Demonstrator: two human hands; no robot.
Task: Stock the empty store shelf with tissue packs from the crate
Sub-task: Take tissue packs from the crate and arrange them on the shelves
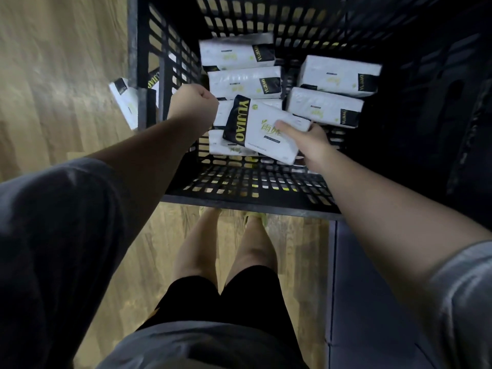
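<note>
The right hand (308, 145) has its grip on a tissue pack (266, 129), thumb on top, lifted over the near wall of the black crate (239, 187). The left hand (194, 102) hangs beside it, fist curled, holding nothing. More packs (324, 107) lie toward the crate's far side.

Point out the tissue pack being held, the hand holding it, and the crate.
held tissue pack (262, 130): head view, white front face.
right hand (306, 141): head view, back of the hand.
crate (247, 194): head view, near wall's rim.
</note>
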